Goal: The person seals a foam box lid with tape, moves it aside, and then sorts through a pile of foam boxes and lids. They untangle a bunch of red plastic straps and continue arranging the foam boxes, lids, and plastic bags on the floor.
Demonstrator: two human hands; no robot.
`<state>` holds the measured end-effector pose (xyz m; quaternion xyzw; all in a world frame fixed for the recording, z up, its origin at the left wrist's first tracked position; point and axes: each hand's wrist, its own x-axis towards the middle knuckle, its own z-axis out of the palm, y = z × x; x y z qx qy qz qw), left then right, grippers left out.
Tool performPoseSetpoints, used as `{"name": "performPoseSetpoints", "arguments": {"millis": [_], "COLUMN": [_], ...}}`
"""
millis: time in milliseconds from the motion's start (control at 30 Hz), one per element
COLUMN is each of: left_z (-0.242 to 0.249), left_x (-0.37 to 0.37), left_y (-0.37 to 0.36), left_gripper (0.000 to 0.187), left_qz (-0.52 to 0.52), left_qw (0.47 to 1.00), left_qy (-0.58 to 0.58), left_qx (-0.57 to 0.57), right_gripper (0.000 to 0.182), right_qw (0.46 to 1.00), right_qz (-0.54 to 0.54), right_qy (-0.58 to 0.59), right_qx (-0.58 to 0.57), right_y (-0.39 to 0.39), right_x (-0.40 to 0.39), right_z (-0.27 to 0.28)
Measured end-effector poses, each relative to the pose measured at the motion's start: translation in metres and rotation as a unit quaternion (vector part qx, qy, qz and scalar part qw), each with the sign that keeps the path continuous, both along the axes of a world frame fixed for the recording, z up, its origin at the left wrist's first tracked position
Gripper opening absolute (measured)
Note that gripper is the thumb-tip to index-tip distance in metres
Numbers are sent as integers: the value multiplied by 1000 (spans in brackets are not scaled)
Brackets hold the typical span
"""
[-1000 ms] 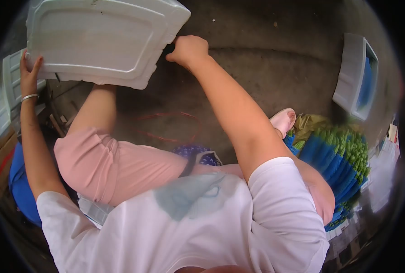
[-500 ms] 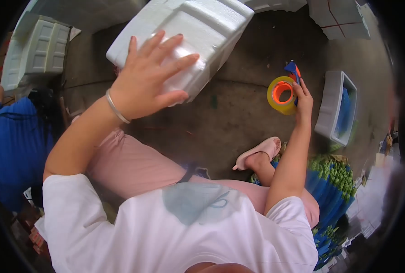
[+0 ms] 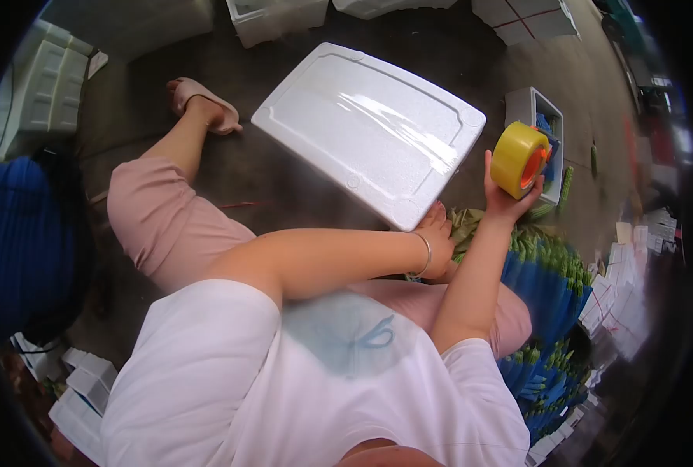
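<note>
A white foam box (image 3: pixel 370 124) with a closed lid lies in front of me, its lid facing up and shiny. My left hand (image 3: pixel 434 237), with a bracelet at the wrist, reaches across my body to the box's near right corner. Its fingers are bent at that corner, their tips partly hidden. My right hand (image 3: pixel 508 201) is closed around a tape dispenser, beside the box's right end. The dispenser carries a thick roll of yellow tape (image 3: pixel 511 159) on an orange core; most of its blue part is hidden behind the roll.
An open foam box (image 3: pixel 521 105) with blue contents stands at the right. Long green vegetables in blue wrapping (image 3: pixel 545 268) lie beside my right leg. More foam boxes (image 3: pixel 280 23) line the back, and others (image 3: pixel 47 86) stand at the left. A blue cloth-like bulk (image 3: pixel 20 241) is near left.
The box has gone from tilted to lying lid up, farther right. My left hand left its surface and crossed to the near right corner. My right hand turned the tape roll sideways.
</note>
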<state>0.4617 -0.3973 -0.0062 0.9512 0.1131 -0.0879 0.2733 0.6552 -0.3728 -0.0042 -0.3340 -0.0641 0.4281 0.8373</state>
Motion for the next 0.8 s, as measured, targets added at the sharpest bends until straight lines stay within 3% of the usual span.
{"name": "performPoseSetpoints", "arguments": {"millis": [33,67,100,167,200,233,300,367,400,467,500,567,600,633,700,767,800], "left_z": [7,20,29,27,17,1,-41,-63,-63,-51,-50,-48,-47,-48,-52,-57,-60], "left_x": [-2,-11,-22,-49,-60,-67,-82,-87,-79,-64,-58,-48,-40,-38,-36,-36,-39], "left_y": [9,27,47,96,126,161,222,271,283,300,303,309,309,312,319,327,335], "left_gripper": [52,49,47,42,30,27,26,31,31,43,43,53,45,45,37,29,28], "left_qz": [0,-118,-227,-141,-29,117,347,450,451,467,471,405,448,451,461,481,482], "left_qw": [1000,963,852,761,704,727,835,811,810,705,701,654,630,626,643,639,678], "left_qy": [-1,40,81,101,25,-69,-269,-239,-238,-100,-96,-54,-69,-68,-140,-151,-147], "left_qx": [1,-240,-464,-625,-709,-674,-331,-287,-288,-524,-527,-637,-631,-632,-596,-581,-536], "right_gripper": [61,57,54,46,46,47,48,53,53,62,62,66,70,70,69,68,66], "right_qw": [998,997,998,989,988,981,967,907,907,809,809,686,642,642,582,573,563], "right_qz": [45,19,-27,-34,-36,-32,-30,65,67,252,257,317,307,311,276,289,293], "right_qy": [-6,61,17,49,53,3,-46,-326,-326,-490,-486,-637,-688,-686,-753,-756,-764], "right_qx": [42,36,-51,-136,-139,-192,-247,-259,-259,-205,-208,-149,-143,-143,-135,-128,-119], "right_y": [-2,2,11,5,2,2,14,55,74,104,115,140,149,157,170,184,191], "right_x": [-7,11,-15,13,21,28,28,-1,-6,-15,-17,-20,-22,-25,-28,-24,-21], "right_z": [-15,-53,-37,-80,-92,-102,-102,-53,-40,-20,-15,-10,-9,-9,-9,-10,-11]}}
